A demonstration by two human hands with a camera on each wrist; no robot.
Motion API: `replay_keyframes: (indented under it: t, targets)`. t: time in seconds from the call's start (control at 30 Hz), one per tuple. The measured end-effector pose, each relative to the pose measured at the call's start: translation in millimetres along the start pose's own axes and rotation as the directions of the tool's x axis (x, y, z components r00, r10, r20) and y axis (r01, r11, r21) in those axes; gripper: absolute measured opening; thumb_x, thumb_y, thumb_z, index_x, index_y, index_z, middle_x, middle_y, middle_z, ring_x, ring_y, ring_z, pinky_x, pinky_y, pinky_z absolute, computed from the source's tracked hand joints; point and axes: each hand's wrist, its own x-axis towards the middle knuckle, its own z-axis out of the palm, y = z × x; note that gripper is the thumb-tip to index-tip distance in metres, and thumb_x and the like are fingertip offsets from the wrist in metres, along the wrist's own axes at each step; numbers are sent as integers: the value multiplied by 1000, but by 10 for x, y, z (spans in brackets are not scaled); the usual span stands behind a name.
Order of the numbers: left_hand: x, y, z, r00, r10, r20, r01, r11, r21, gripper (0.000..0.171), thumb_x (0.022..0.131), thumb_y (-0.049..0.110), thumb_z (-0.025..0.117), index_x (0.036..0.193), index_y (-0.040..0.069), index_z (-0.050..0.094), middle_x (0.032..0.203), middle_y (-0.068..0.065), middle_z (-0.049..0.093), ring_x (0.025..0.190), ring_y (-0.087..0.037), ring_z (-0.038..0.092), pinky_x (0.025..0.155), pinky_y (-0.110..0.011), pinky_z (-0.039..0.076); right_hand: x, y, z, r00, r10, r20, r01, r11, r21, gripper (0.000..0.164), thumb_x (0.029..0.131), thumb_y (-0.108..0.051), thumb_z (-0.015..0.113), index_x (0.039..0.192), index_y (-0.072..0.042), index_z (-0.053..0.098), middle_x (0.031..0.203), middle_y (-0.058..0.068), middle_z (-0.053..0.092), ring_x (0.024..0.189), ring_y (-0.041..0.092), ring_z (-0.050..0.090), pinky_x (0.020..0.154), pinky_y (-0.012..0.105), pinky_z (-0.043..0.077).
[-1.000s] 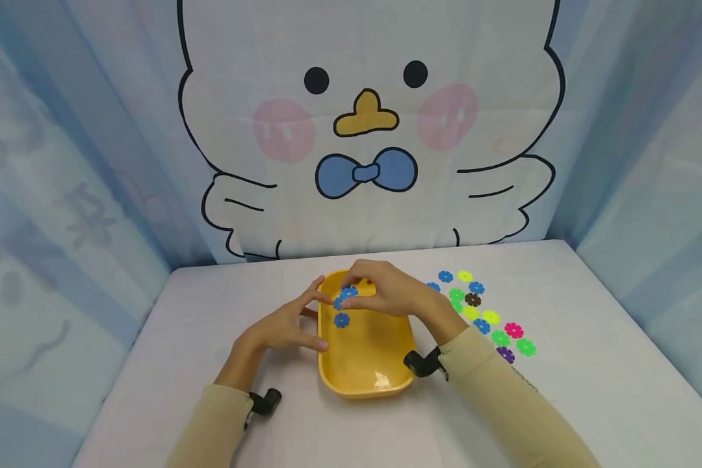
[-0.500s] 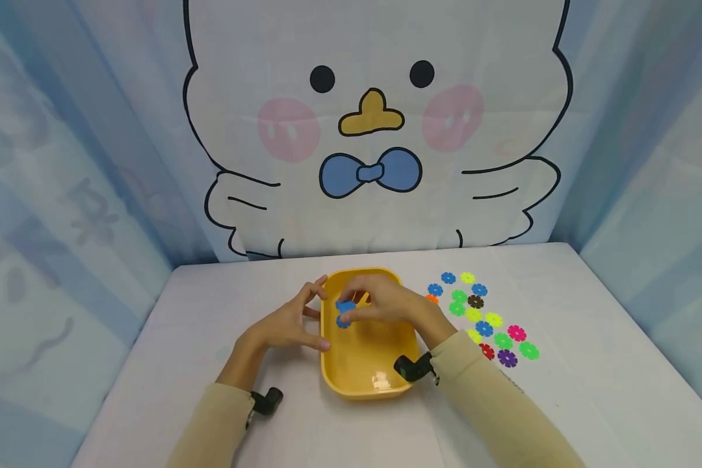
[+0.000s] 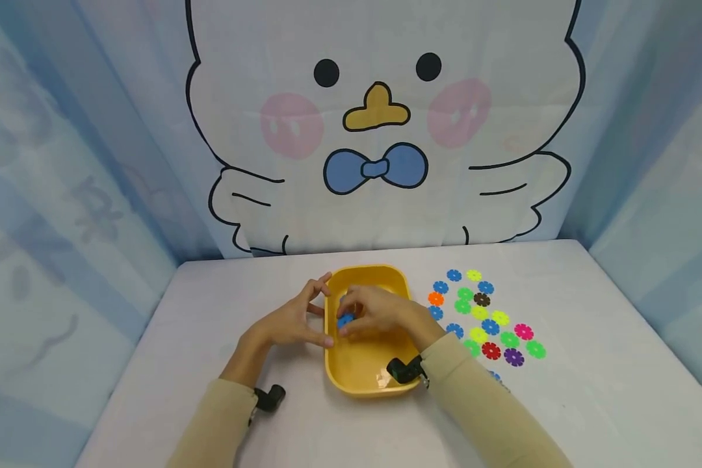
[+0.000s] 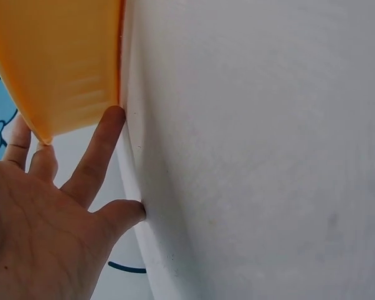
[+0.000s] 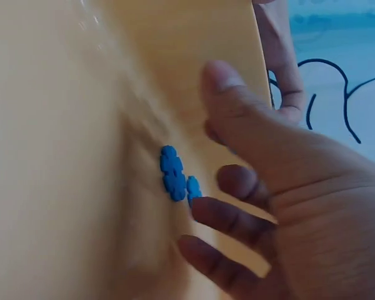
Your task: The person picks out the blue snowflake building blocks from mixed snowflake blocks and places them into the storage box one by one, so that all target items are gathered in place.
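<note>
A yellow plastic tray (image 3: 374, 383) sits on the white table. My left hand (image 3: 295, 318) is at the tray's left side, its fingers extended. In the left wrist view, a fingertip touches the yellow tray wall (image 4: 56, 69). My right hand (image 3: 380, 311) is inside the tray, over its left part, fingers loosely bent. Near its fingertips is a blue notched disc (image 3: 345, 320). The right wrist view shows a blue disc (image 5: 173, 173) and another blue disc (image 5: 194, 187) in the tray, with my right thumb and fingers spread apart beside them.
Several notched discs in mixed colours lie right of the tray, among them a red disc (image 3: 491, 351), a purple disc (image 3: 513, 357), an orange disc (image 3: 435, 298) and a black disc (image 3: 481, 299). A curtain with a cartoon print (image 3: 374, 214) hangs behind the table.
My right hand has moved down and nearer within the tray, over the blue discs. My left hand keeps its place at the tray's left side. The head view has shifted slightly.
</note>
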Motion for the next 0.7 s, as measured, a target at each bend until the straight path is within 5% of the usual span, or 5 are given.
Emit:
replay_keyframes:
  t: [0.33,0.7]
  targets:
    - [23,43,-8,999,1,39,-1,1000,-3,81,80,29,91,133,16,32,174,6,3,125,-34,61,102,-44,55,-39,95,103,999,39,12,-38,999,-22,29,90,-42,80,113,-25,77,108,-3,58,101,13,54,94,28,49]
    - [20,41,-24,1000,-3,19,3,1000,-19,76,81,20,89,132,16,32,174,4,3,124,-35,60,101,-45,56,47,125,108,1000,-12,22,14,995,-99,30,90,-39,79,115,-22,76,110,-6,61,100,10,55,99,25,50]
